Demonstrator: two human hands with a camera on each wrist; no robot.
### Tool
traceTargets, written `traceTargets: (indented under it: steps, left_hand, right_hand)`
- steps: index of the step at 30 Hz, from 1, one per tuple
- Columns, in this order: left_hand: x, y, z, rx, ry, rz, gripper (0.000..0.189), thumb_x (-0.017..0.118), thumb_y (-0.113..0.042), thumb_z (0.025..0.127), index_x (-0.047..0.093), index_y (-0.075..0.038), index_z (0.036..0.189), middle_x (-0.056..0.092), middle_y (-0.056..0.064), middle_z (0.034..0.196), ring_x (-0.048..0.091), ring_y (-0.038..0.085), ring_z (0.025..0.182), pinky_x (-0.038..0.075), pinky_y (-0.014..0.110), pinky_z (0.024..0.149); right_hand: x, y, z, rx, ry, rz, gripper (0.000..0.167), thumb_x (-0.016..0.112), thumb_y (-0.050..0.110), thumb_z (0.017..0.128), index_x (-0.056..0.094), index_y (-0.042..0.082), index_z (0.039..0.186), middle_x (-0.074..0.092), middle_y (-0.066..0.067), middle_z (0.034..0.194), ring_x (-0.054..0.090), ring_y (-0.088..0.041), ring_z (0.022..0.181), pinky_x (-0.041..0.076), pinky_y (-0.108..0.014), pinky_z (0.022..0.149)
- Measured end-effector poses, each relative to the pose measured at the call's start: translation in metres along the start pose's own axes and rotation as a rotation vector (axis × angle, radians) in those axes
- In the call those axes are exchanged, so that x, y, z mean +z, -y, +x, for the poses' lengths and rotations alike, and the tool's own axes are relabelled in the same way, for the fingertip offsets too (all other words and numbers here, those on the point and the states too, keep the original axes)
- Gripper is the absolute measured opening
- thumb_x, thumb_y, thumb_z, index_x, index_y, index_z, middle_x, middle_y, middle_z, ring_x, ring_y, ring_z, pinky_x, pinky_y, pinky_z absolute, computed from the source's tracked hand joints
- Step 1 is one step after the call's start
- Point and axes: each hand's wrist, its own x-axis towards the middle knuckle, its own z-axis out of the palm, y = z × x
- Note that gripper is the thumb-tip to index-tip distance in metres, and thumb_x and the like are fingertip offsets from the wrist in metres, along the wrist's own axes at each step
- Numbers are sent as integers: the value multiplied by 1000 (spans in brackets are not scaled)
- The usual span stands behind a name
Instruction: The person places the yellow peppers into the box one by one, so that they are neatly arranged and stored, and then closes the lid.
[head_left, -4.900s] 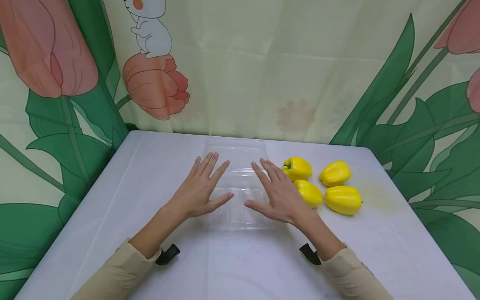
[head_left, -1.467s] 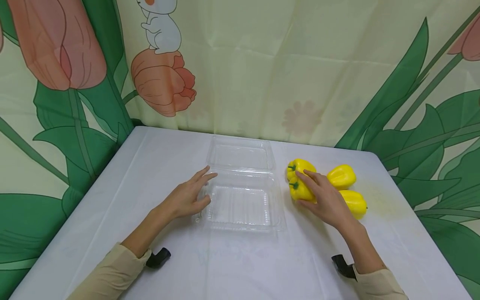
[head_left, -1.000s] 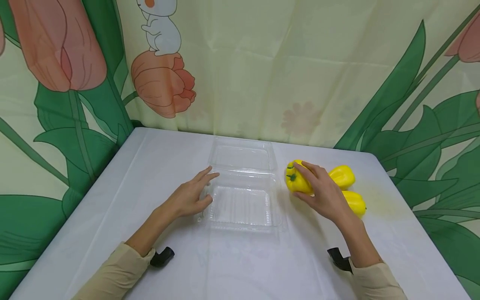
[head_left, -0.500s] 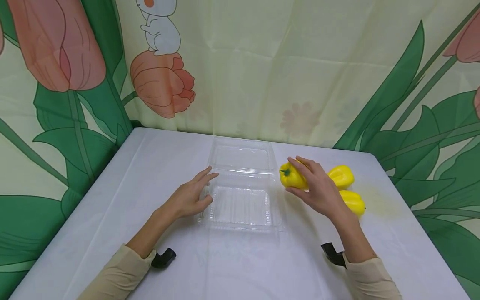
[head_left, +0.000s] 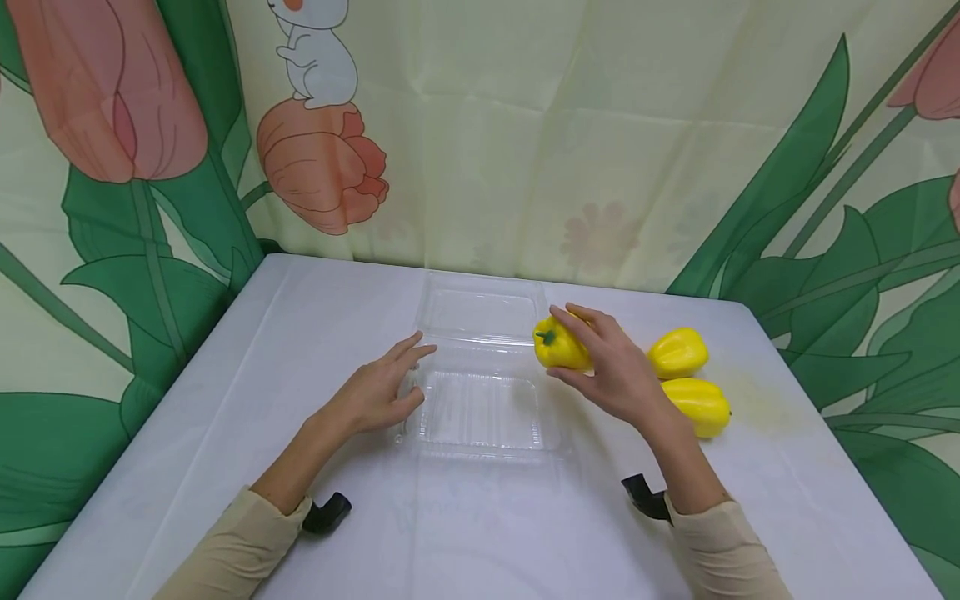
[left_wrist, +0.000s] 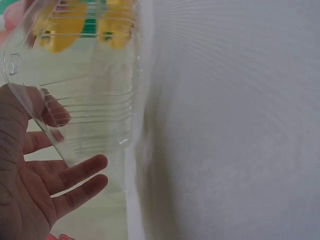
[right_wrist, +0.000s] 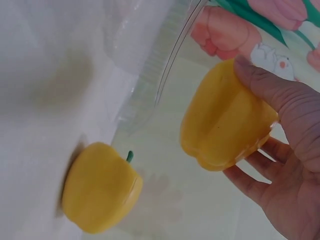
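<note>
While at least two peppers (head_left: pixel 698 407) lie nearby, the right hand (head_left: pixel 621 375) grips another pepper (head_left: pixel 559 345), left hand (head_left: pixel 381 392) relaxed.

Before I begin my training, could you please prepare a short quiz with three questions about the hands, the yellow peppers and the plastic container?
1. Which hand grips a yellow pepper?
2. True or false: the clear container lies open.
3. In the head view, the held pepper's green stem is toward: A) picture left; B) picture right.

Key: 1. The right hand. 2. True. 3. A.
</note>
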Motion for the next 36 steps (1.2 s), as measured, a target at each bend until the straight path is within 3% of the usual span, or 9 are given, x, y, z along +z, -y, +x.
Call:
traceTargets:
  steps: [12, 36]
  left_hand:
    - [-3, -1, 3, 6, 16, 12, 62, 58, -16, 90, 48, -11, 152, 37, 20, 161, 39, 7, 49, 43, 30, 58]
    - [-5, -3, 2, -5, 23, 29, 63, 57, -16, 91, 47, -12, 152, 37, 18, 162, 52, 6, 61, 46, 33, 65]
  right_hand:
    - [6, 15, 12, -73, -17, 36, 84, 86, 25, 83, 44, 23, 156, 46, -14, 154, 50, -36, 134, 51, -53, 101]
    - [19, 35, 26, -124, -3, 69, 82, 84, 29, 85, 44, 23, 156, 46, -10, 153, 49, -32, 136, 51, -50, 102]
